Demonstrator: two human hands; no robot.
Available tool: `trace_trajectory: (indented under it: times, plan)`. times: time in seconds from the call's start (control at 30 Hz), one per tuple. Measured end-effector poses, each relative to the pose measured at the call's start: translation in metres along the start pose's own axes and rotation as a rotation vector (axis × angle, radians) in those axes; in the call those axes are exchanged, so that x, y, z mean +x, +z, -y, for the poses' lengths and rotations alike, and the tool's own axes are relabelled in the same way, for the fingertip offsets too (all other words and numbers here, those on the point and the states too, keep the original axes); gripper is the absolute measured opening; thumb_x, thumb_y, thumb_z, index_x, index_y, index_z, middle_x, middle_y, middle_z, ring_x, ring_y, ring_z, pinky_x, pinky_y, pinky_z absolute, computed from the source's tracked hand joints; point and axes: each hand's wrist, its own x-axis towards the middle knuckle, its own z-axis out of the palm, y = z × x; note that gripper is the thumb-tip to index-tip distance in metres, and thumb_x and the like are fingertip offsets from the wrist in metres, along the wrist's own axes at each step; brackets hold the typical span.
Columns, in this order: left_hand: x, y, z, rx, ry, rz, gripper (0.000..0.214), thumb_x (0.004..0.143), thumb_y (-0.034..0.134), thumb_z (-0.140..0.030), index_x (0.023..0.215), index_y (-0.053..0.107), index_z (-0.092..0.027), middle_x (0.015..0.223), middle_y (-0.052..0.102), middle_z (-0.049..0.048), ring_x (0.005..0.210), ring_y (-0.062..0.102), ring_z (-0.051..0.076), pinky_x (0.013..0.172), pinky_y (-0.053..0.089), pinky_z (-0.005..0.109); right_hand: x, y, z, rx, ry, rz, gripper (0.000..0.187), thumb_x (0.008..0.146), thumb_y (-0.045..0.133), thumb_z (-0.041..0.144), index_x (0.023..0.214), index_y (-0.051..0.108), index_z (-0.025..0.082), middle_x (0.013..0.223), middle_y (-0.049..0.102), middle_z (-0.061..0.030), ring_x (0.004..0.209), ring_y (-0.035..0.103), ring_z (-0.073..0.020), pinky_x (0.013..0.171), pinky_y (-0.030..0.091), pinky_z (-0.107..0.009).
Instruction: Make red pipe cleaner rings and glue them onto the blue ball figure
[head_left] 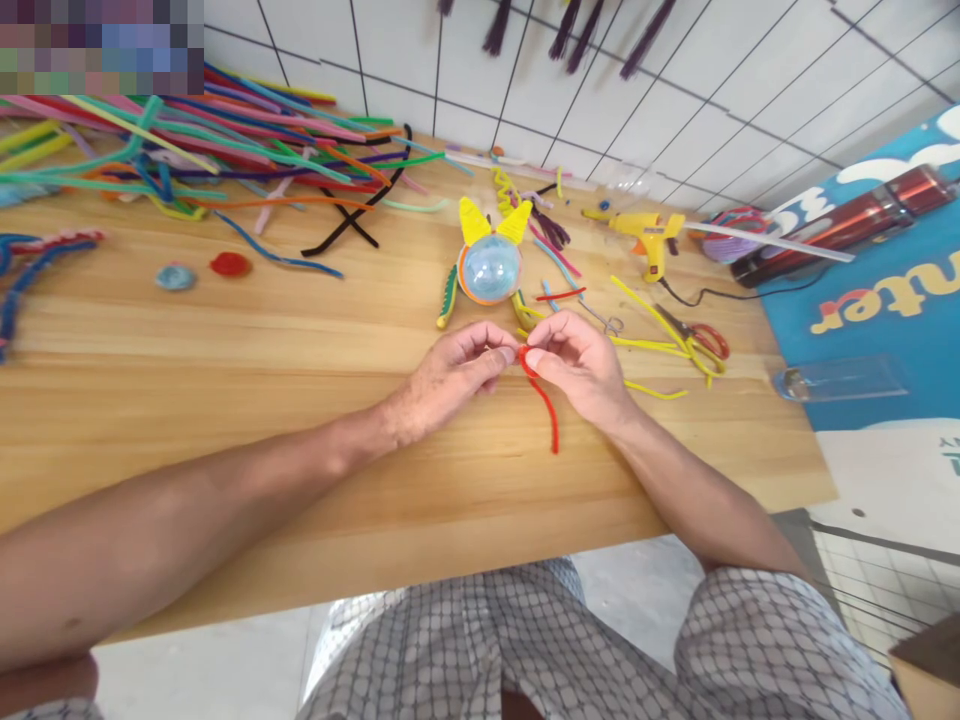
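Both hands meet over the wooden table, pinching a red pipe cleaner (553, 420). A small bend or coil of it shows between the fingertips, and its tail hangs down toward the table's front edge. My left hand (466, 368) is closed, thumb against fingers, at the coil's left side. From the right, my right hand (581, 365) grips the coil between thumb and forefinger. Just beyond the hands stands a figure with a clear, bluish round body (491, 268), yellow ears (474, 221) and green-and-yellow limbs (448, 298).
A heap of coloured pipe cleaners (262, 150) lies at the back left, near a blue coil (175, 277) and a red coil (230, 264). To the right are a yellow glue gun (654, 245), red-handled scissors (709, 342), yellow pipe cleaners (652, 345) and a red flask (840, 225).
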Motion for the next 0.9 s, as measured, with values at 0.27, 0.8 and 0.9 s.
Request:
trace_trajectory:
  times: [0.27,0.8,0.9]
  plan:
    - [0.0031,-0.0007,0.0,0.061,-0.042,-0.014,0.035,0.091,0.077,-0.05,0.082,0.063,-0.02,0.068,0.056,-0.0044,0.059,0.048,0.009,0.057,0.042,0.024,-0.0031,-0.0007,-0.0017,-0.219,-0.167,0.031,0.015,0.092,0.078,0.026,0.102,0.067,0.025,0.082,0.07,0.0025,0.07,0.063,-0.013,0.064,0.051,-0.028]
    - [-0.0018,-0.002,0.0017,0.178,-0.031,0.007,0.025,0.1,0.063,-0.042,0.09,0.066,-0.02,0.07,0.057,-0.0035,0.062,0.05,0.012,0.061,0.042,0.027,-0.0041,-0.0012,-0.0063,-0.229,-0.137,-0.029,0.021,0.094,0.078,0.034,0.11,0.068,0.025,0.092,0.076,0.0005,0.081,0.071,-0.015,0.074,0.059,-0.031]
    - [-0.001,-0.0014,0.0009,0.164,-0.063,-0.015,0.028,0.102,0.06,-0.044,0.089,0.066,-0.02,0.066,0.055,-0.0035,0.062,0.051,0.013,0.062,0.043,0.027,-0.002,-0.004,-0.0063,-0.207,-0.121,-0.007,0.025,0.094,0.081,0.04,0.11,0.068,0.025,0.092,0.076,0.0007,0.081,0.071,-0.015,0.074,0.058,-0.03]
